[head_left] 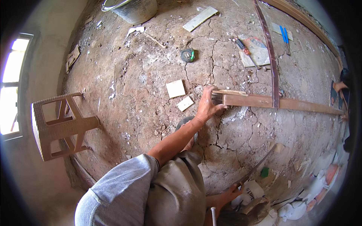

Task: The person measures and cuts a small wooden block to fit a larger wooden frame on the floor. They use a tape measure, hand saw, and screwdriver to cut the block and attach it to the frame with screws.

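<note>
My left hand (207,104) grips the near end of a long reddish-brown wooden beam (249,100), with the thumb on one side and the fingers on the other. Dark, slot-like gaps show at that end, partly covered by the hand. A thin strip of wood (232,92) lies along the beam's far edge, by my fingertips. Low in the picture, my right hand (229,195) is closed round one end of a long, thin, slightly curved dark tool (258,164). Its other end is pale; its exact kind is unclear.
A dark wooden bar (268,49) crosses the beam. Screwdriver (243,47), blue-handled tool (284,34), tape measure (187,55) and wood offcuts (175,89) lie on cracked earth. A brown stool (62,124) is left, a bucket (135,10) far, sacks (294,211) lower right.
</note>
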Demonstrator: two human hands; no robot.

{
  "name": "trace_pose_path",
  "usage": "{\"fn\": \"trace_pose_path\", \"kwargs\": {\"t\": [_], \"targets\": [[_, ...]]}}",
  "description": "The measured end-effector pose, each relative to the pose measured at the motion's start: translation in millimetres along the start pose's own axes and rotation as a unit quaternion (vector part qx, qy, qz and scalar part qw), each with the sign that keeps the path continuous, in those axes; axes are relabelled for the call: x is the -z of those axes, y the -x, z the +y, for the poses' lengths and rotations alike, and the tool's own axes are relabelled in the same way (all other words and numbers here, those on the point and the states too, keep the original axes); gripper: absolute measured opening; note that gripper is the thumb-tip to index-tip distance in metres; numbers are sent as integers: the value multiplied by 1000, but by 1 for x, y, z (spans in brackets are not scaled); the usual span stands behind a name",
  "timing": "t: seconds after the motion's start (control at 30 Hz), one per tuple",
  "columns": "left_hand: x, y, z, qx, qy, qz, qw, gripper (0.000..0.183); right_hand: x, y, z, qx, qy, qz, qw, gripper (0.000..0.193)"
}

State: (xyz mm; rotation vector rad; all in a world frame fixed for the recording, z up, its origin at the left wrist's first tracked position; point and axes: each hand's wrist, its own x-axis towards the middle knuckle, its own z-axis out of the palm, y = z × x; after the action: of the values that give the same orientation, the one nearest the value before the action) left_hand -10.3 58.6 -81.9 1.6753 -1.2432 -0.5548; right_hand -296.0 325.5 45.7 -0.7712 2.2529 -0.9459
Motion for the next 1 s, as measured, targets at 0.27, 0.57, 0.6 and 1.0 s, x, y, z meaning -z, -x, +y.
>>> {"fn": "trace_pose_path", "kwargs": {"t": [0.27,0.57,0.6,1.0], "targets": [[26,-10,-3,23,61,-77,995,84,-44,-36,26,64,151,-78,983,58],[62,-43,-13,-14,41,-173,984,24,-95,-39,3,-28,61,-156,985,61],[62,-43,-14,-12,40,-175,984,25,-95,-39,1,-34,59,-160,985,62],[64,-46,16,-149,-70,-130,978,66,-120,-98,-62,178,273,-48,944,60]]}}
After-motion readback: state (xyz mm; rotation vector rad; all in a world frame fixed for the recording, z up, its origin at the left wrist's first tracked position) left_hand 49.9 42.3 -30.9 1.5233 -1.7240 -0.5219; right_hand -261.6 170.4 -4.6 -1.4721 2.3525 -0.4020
